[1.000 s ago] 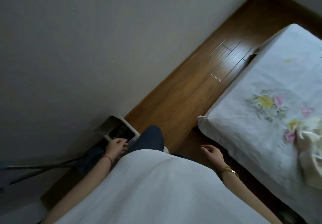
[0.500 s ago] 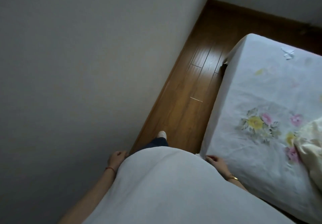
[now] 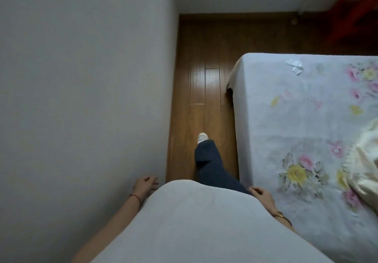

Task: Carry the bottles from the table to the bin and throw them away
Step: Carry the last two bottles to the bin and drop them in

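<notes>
No bottle, table or bin is in view. My left hand (image 3: 145,184) hangs by my left hip close to the grey wall, holding nothing, fingers loosely curled and apart. My right hand (image 3: 262,196) hangs by my right hip at the edge of the bed, also holding nothing, fingers relaxed. My leg in dark trousers with a white shoe (image 3: 202,138) is stepped forward on the wooden floor.
A narrow strip of wooden floor (image 3: 204,86) runs between the grey wall (image 3: 81,99) on the left and a bed with a floral white sheet (image 3: 306,119) on the right. A cream blanket (image 3: 366,160) lies on the bed. A red object (image 3: 360,6) stands at the far right.
My view has turned away from the bin by the wall, which has left the frame. I now face along the corridor and my leg has stepped forward. Both hands stay at my sides.
</notes>
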{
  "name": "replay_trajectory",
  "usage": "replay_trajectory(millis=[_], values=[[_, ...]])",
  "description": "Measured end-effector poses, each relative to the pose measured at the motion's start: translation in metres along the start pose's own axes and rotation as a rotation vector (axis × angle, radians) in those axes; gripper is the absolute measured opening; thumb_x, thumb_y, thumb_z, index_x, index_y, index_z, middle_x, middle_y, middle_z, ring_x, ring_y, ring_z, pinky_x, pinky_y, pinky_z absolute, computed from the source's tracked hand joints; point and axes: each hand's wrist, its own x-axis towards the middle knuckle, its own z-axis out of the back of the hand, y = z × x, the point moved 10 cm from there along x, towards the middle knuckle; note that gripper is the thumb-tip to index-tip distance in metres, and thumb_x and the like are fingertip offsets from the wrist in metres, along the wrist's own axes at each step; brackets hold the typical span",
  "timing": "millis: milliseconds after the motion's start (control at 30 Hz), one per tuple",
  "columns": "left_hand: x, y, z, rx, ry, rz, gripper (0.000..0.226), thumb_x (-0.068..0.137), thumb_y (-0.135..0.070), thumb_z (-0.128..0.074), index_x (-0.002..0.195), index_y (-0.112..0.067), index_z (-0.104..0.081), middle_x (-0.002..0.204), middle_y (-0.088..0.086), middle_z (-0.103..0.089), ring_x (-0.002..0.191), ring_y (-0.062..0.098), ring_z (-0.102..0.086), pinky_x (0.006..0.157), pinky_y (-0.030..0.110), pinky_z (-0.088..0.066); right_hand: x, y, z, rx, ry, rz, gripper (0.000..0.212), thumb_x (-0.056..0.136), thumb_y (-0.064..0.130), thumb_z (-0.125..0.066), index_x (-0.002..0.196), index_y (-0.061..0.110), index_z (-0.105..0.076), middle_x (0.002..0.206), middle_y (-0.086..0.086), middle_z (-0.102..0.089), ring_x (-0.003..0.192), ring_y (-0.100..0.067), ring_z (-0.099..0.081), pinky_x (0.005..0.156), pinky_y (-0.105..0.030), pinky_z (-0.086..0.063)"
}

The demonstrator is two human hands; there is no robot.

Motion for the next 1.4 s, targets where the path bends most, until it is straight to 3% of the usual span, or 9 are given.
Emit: replay_trajectory(millis=[133,233,333,467,700,867,967,1100,1400], values=[[0.048,-0.107,-0.004,0.098,-0.044,-0.025,0.016,0.094,-0.014,-0.056,0.089,-0.005,-0.069,0.095,0.013,-0.069,0.077,0.022,-0.062,0.064,0.016,-0.051,0.068,0.104,0.029,0.045,0.003,-0.003,0.018,0.091,0.013,-0.059,0.103,0.005,-0.07,0.104,-0.015,-0.067,0.098,-0.028,-0.058,0.083,-0.029,-0.039],[0.071,-0.2,-0.015,0.05,-0.013,-0.029,0.023,0.097,-0.01,-0.051,0.11,0.005,-0.063,0.096,0.015,-0.062,0.064,0.013,-0.053,0.037,0.006,-0.041,0.12,0.199,0.058,0.133,-0.043,0.02,0.021,0.09,0.014,-0.06,0.101,-0.002,-0.069,0.099,-0.017,-0.069,0.093,-0.031,-0.063,0.081,-0.036,-0.049],[0.095,-0.278,-0.027,0.06,-0.004,-0.064,0.017,0.098,-0.009,-0.048,0.095,0.002,-0.061,0.087,0.013,-0.063,0.057,0.012,-0.06,0.037,0.007,-0.041,0.154,0.286,0.08,0.18,-0.067,0.071,0.021,0.09,0.015,-0.06,0.105,0.004,-0.069,0.095,-0.014,-0.069,0.087,-0.028,-0.063,0.086,-0.044,-0.055],[0.152,-0.371,-0.046,-0.007,0.008,-0.033,0.022,0.096,-0.009,-0.052,0.105,0.008,-0.061,0.11,0.026,-0.068,0.075,0.025,-0.066,0.055,0.026,-0.052,0.209,0.375,0.09,0.18,-0.052,0.116,0.015,0.09,0.017,-0.06,0.102,0.012,-0.068,0.098,-0.012,-0.071,0.093,-0.029,-0.067,0.084,-0.04,-0.057],[0.253,-0.56,-0.073,0.132,0.015,-0.101,0.022,0.094,-0.013,-0.056,0.092,0.001,-0.073,0.102,0.016,-0.067,0.094,0.02,-0.056,0.08,0.026,-0.038,0.33,0.465,0.101,0.113,0.0,0.001,0.007,0.088,0.015,-0.063,0.085,0.017,-0.069,0.096,-0.009,-0.069,0.1,-0.024,-0.061,0.086,-0.028,-0.041],[0.312,-0.722,-0.094,0.142,0.061,-0.115,0.021,0.096,-0.009,-0.051,0.078,-0.005,-0.061,0.076,0.011,-0.06,0.056,0.014,-0.059,0.056,0.024,-0.043,0.401,0.568,0.146,0.325,-0.104,-0.041,0.013,0.089,0.016,-0.061,0.081,0.011,-0.069,0.094,-0.021,-0.071,0.089,-0.033,-0.065,0.082,-0.042,-0.056],[0.34,-0.811,-0.118,0.22,0.085,-0.131,0.021,0.097,-0.013,-0.05,0.077,-0.013,-0.057,0.076,0.006,-0.059,0.06,0.016,-0.052,0.057,0.023,-0.035,0.431,0.625,0.183,0.418,-0.188,-0.006,0.01,0.092,0.018,-0.058,0.085,0.019,-0.066,0.098,-0.014,-0.07,0.094,-0.03,-0.065,0.088,-0.043,-0.055],[0.364,-0.911,-0.165,0.305,0.121,-0.197,0.011,0.097,-0.012,-0.051,0.097,-0.007,-0.061,0.076,0.004,-0.061,0.061,0.016,-0.053,0.053,0.022,-0.041,0.461,0.648,0.211,0.496,-0.244,-0.076,0.013,0.09,0.018,-0.059,0.098,0.014,-0.068,0.099,-0.012,-0.069,0.095,-0.028,-0.065,0.09,-0.042,-0.055],[0.409,-1.066,-0.321,0.437,0.182,-0.199,0.016,0.094,-0.009,-0.055,0.105,0.0,-0.063,0.088,0.014,-0.064,0.065,0.018,-0.057,0.051,0.022,-0.05,0.555,0.662,0.29,0.56,-0.288,-0.268,0.013,0.087,0.016,-0.06,0.083,0.009,-0.07,0.096,-0.01,-0.07,0.097,-0.029,-0.061,0.086,-0.032,-0.043]])
